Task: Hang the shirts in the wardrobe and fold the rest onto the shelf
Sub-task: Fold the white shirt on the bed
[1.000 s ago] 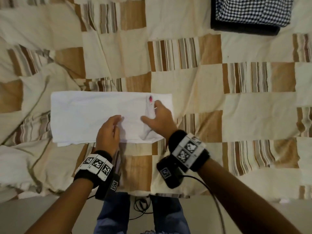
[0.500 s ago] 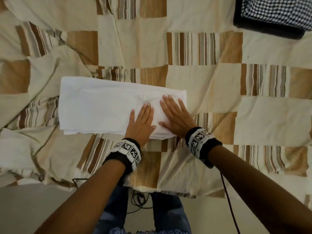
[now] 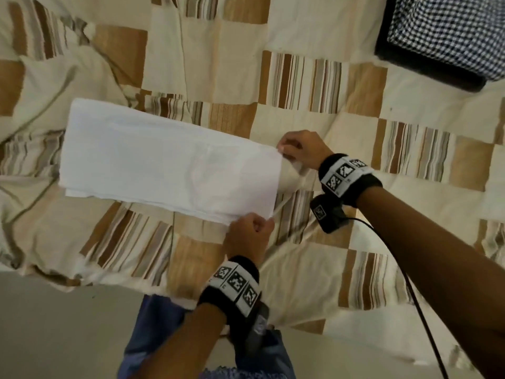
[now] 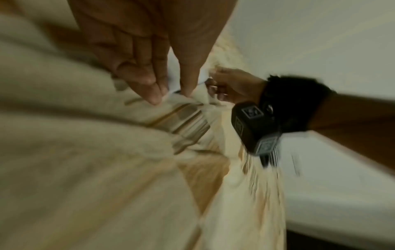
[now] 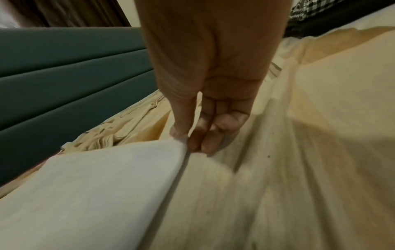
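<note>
Folded white garment point(image 3: 166, 162) lies on the bed point(image 3: 314, 113). Left hand point(image 3: 247, 236) pinches its 5 o'clock corner; right hand point(image 3: 302, 151) pinches its 2 o'clock corner.

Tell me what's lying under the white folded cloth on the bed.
The white folded cloth lies on the patchwork bedspread, visible all round it. The left hand and right hand pinch its two right-end corners. What the cloth covers beneath its middle cannot be seen.

Bed under my reach, patchwork cover point(image 3: 314, 121) rumpled at left edge; folded white garment point(image 3: 164, 165) lies mid-cover; checked folded pile point(image 3: 448, 31) at far right corner
</note>
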A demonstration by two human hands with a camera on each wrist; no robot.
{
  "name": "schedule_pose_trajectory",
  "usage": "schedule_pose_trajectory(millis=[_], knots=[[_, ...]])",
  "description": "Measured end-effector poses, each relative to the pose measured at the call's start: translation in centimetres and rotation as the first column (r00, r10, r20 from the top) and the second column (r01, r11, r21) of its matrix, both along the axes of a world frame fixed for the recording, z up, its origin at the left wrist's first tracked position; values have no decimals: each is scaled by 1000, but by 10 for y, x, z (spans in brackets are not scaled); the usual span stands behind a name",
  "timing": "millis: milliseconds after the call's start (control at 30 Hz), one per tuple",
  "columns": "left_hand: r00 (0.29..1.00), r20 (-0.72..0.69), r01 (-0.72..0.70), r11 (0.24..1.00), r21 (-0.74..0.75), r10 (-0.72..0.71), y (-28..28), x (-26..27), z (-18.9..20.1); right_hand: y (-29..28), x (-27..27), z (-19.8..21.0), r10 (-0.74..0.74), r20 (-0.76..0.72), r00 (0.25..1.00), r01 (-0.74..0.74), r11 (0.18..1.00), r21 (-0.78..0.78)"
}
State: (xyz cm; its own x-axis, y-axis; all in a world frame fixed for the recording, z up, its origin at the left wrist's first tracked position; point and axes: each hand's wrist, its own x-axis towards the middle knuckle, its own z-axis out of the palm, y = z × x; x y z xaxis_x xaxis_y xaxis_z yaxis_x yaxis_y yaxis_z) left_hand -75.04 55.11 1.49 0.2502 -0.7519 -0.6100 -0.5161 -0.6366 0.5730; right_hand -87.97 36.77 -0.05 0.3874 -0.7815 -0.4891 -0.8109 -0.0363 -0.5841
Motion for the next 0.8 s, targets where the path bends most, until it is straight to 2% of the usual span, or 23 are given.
schedule_pose_trajectory(millis=[33, 67, 100, 133, 167, 200, 233, 267, 367, 500, 533, 567, 600, 667, 700, 733, 800], knots=[[975, -123, -180, 982, 64, 186, 5, -13, -9, -4, -1, -2, -6, 27, 1000, 5, 1000, 26], [884, -250, -377, 919, 120, 395, 8, -24, -14, -8, -2, -3, -2, 48, 999, 0, 999, 45], [739, -338, -554, 811, 190, 583, 9, -31, -17, -11, -3, -4, 9, 55, 998, -12, 998, 59], [586, -384, -673, 692, 260, 714, 9, -37, -18, -12, -3, -4, 23, 51, 998, -27, 997, 67], [460, -408, -743, 593, 309, 789, 9, -41, -20, -12, -2, -5, 41, 45, 998, -44, 997, 68], [380, -417, -780, 528, 335, 826, 8, -43, -21, -13, -3, -5, 61, 36, 998, -63, 996, 66], [333, -428, -802, 491, 339, 840, 7, -44, -22, -14, -2, -4, 77, 25, 997, -78, 995, 64], [320, -433, -813, 479, 332, 843, 7, -45, -22, -16, -2, -3, 92, 14, 996, -92, 994, 62], [373, -406, -801, 510, 313, 834, 8, -42, -31, -22, 1, -2, 91, -34, 995, -92, 996, -3], [427, -403, -752, 566, 339, 809, 6, -40, -34, -17, 11, -3, -45, -94, 995, 39, 997, -71], [467, -400, -721, 601, 344, 789, 5, -38, -32, -13, 13, -3, -84, -91, 992, 79, 995, -57], [516, -397, -688, 644, 335, 759, 5, -34, -31, -8, 15, -3, -133, -70, 989, 130, 991, -38], [596, -388, -642, 707, 297, 704, 6, -29, -27, -3, 16, -2, -198, -35, 980, 197, 980, -12], [825, -288, -476, 873, 109, 486, 8, -12, -16, 13, 18, 3, -327, 21, 945, 325, 943, 66], [912, -194, -371, 929, -8, 362, 8, -1, -8, 23, 20, 5, -363, 17, 931, 360, 928, 93], [958, -86, -281, 953, -111, 273, 5, 12, 3, 32, 22, 6, -376, -5, 927, 374, 921, 111], [971, 70, -207, 946, -249, 230, -5, 41, 20, 48, 28, 6, -353, -57, 934, 358, 924, 137]])
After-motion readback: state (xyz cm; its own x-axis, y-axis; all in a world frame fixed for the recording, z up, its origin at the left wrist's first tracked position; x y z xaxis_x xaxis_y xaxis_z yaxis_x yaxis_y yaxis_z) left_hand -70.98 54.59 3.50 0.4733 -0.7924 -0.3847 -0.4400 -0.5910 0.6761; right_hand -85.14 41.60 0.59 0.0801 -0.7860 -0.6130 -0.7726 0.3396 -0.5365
